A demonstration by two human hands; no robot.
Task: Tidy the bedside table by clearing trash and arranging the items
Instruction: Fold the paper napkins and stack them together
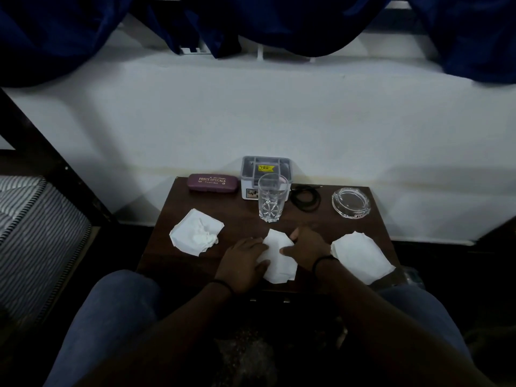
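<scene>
Three white tissues lie on the dark wooden bedside table [173, 261]. The middle tissue [279, 261] sits near the front edge, between my two hands. My left hand [243, 263] lies on its left side with the thumb curled onto the paper. My right hand [307, 245] holds its right edge, fingers bent over it. A crumpled tissue [196, 236] rests at the left, and a flatter tissue [361, 256] at the right overhangs the table corner.
Along the back of the table stand a maroon glasses case [213, 183], a small grey box [265, 174], a drinking glass [272, 199], a coiled black cord [305, 201] and a glass ashtray [351, 202]. A striped mattress [36, 233] is at the left.
</scene>
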